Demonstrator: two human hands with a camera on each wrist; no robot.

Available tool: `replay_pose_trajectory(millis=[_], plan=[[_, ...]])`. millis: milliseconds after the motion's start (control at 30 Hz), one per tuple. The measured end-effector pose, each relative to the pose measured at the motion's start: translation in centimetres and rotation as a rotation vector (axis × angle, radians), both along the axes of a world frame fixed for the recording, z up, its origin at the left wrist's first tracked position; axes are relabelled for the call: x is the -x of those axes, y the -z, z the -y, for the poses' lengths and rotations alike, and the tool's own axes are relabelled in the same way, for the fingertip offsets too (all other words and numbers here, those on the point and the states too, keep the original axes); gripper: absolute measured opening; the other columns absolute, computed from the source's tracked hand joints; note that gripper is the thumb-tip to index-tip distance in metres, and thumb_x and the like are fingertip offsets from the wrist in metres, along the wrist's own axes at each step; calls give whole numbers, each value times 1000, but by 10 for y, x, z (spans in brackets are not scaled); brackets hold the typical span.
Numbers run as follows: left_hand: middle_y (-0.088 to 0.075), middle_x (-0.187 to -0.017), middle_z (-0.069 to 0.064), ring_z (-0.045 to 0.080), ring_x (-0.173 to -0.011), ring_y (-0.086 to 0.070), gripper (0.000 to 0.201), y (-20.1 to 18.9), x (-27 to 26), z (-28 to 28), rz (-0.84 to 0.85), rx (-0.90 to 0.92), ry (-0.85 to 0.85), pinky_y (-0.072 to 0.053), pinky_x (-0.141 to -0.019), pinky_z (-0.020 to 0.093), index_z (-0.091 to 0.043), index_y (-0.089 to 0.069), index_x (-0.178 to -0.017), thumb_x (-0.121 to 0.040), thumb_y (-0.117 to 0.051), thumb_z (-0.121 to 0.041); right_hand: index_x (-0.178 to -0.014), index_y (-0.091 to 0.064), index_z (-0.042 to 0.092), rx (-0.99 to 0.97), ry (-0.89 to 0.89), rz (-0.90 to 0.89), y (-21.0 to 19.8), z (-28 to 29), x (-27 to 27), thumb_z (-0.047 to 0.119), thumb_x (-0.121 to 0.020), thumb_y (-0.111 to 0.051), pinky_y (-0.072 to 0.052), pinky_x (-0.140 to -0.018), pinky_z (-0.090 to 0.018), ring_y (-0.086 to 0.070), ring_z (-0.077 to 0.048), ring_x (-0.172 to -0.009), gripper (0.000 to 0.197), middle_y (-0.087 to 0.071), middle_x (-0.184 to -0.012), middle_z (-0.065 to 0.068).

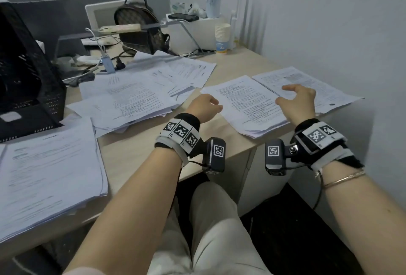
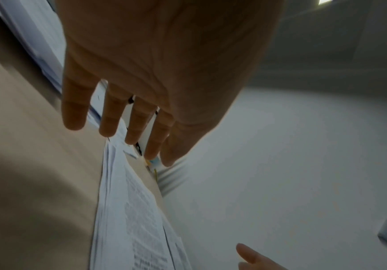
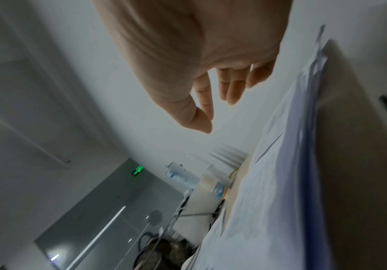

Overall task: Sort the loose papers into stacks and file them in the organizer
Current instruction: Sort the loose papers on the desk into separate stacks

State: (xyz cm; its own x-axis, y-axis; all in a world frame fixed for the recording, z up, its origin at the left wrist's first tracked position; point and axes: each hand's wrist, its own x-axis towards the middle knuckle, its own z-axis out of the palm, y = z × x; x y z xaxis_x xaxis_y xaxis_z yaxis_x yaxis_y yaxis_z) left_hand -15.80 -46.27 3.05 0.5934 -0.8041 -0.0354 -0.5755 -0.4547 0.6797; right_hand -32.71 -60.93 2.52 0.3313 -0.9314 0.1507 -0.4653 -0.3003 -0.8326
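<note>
Right now the beige desk [image 1: 140, 151] spreads under everything, and my black mesh organizer [image 1: 26, 81] stands at its far left edge. Beside it, nearest me, lies a thick squared stack of papers [image 1: 50, 171]; a loose, fanned heap of sheets [image 1: 136, 94] sprawls across the middle — none of it inside the organizer. To the right sit two neater piles side by side, the near pile [image 1: 246, 107] and the far pile [image 1: 307, 83] against the wall. My left hand [image 1: 203, 107] hovers at the near pile's left edge, fingers [image 2: 111, 117] straight and a little apart, holding nothing. My right hand [image 1: 296, 101] hangs over the seam between the two piles — fingers [image 3: 231, 87] loosely bent, thumb close to the forefinger, nothing between them.
</note>
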Motion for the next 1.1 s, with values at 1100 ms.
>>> replay_pose_trajectory(millis=[1100], plan=[[-57, -127, 9, 23, -114, -53, 36, 4, -128, -210, -116, 98, -623, -46, -99, 39, -7, -55, -126, -92, -52, -19, -114, -63, 3, 71, -912, -549, 21, -155, -220, 29, -88, -62, -38, -89, -29, -52, -27, -118, 37, -60, -122, -10]])
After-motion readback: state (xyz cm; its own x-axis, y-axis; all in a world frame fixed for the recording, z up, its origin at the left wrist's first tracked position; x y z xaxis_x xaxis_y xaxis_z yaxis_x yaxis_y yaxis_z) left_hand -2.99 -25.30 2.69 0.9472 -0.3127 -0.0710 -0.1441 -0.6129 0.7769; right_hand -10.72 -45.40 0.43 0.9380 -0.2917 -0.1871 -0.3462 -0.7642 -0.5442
